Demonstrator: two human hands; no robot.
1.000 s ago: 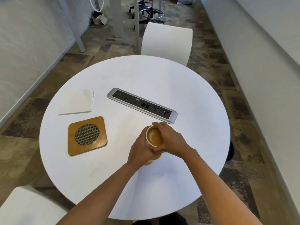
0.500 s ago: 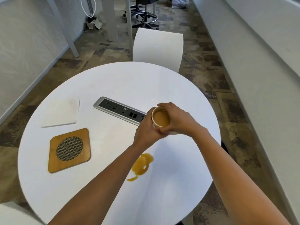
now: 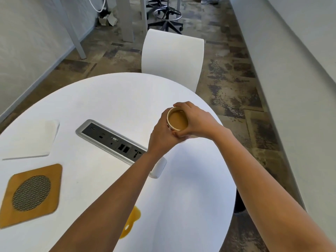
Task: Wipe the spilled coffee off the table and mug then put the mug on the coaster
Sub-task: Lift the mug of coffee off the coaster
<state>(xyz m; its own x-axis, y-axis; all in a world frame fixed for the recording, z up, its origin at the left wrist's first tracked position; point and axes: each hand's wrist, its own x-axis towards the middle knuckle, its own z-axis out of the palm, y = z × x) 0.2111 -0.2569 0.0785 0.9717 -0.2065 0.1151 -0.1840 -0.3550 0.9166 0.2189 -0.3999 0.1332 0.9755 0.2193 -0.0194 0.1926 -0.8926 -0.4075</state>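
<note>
Both hands hold a white mug (image 3: 177, 119) full of light brown coffee over the far right part of the round white table (image 3: 190, 197). My left hand (image 3: 161, 137) wraps its near left side and my right hand (image 3: 197, 122) wraps its right side. Whether the mug touches the table is hidden by the hands. A brown coffee spill (image 3: 131, 222) lies near the front edge, partly behind my left forearm. The wooden coaster (image 3: 31, 195) with a round mesh centre sits at the left. A white folded cloth (image 3: 31, 140) lies beyond it.
A grey power and socket strip (image 3: 116, 142) is set into the table's middle, its near end under my left forearm. A white chair (image 3: 172, 60) stands at the far side. Beyond it are table legs and an office stool (image 3: 166, 17). A wall runs along the right.
Both hands have carried the mug from the spot of the spill away to the far right, past the socket strip. The spill is now uncovered near the front edge.
</note>
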